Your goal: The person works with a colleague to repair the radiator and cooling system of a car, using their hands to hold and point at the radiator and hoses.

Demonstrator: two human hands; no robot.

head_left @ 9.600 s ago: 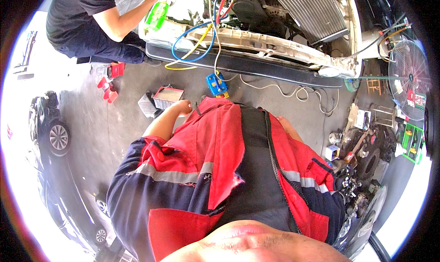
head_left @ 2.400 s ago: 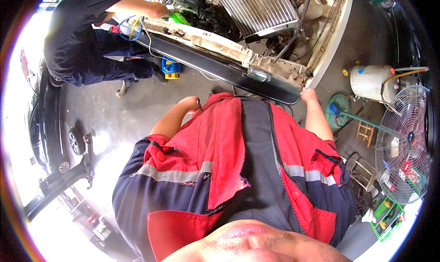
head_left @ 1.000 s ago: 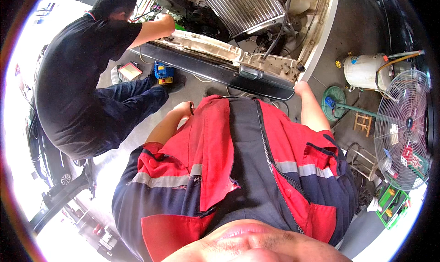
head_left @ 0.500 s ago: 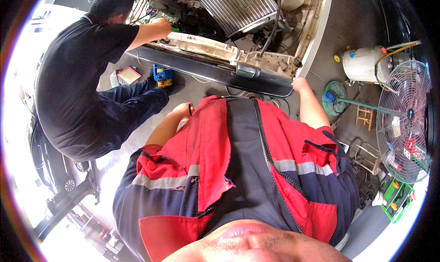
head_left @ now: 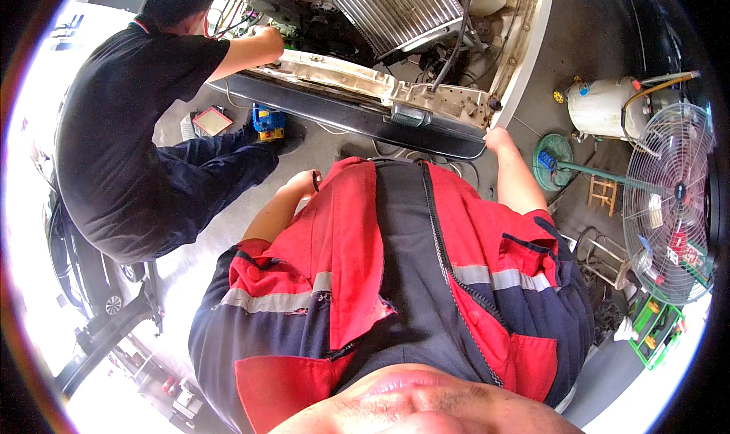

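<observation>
My right hand (head_left: pixel 496 140) is curled at the front corner of an open car body (head_left: pixel 518 77), its fingers on the edge beside the dark bumper (head_left: pixel 342 113). My left hand (head_left: pixel 303 183) is closed beside the red jacket front (head_left: pixel 334 229), with a small dark item at the fingers that I cannot make out. In the engine bay a finned radiator (head_left: pixel 391 16) lies at a slant. At the bay's left side a co-worker (head_left: pixel 129 130) in a dark shirt bends with an arm (head_left: pixel 247 54) reaching in, among coloured hoses (head_left: pixel 217 12).
A blue-and-yellow pump (head_left: pixel 269 122) and an air filter (head_left: pixel 212 121) lie on the floor. At right stand a white tank (head_left: pixel 601 109), a caged fan (head_left: pixel 665 210), a wooden stool (head_left: pixel 601 197) and a green rack (head_left: pixel 654 331). Another car (head_left: pixel 84 282) is at left.
Since the oldest frame, my right hand has moved up to the car corner and the view has shifted. The co-worker has bent down further. In the last second little has changed.
</observation>
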